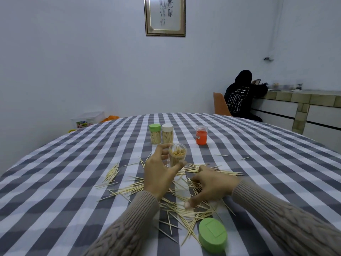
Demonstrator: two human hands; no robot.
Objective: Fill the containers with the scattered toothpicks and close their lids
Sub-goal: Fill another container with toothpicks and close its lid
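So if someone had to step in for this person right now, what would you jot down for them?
Left hand: holds the open clear container, partly filled with toothpicks, upright above the table.
Right hand: down on the loose toothpicks, gathering; whether it grips any is unclear.
Done: two filled containers, green-lidded and white-lidded, stand closed at the far side.
Left: many toothpicks lie scattered on the checked tablecloth. A loose green lid lies near the right sleeve. The orange jar stands farther off, without a lid.
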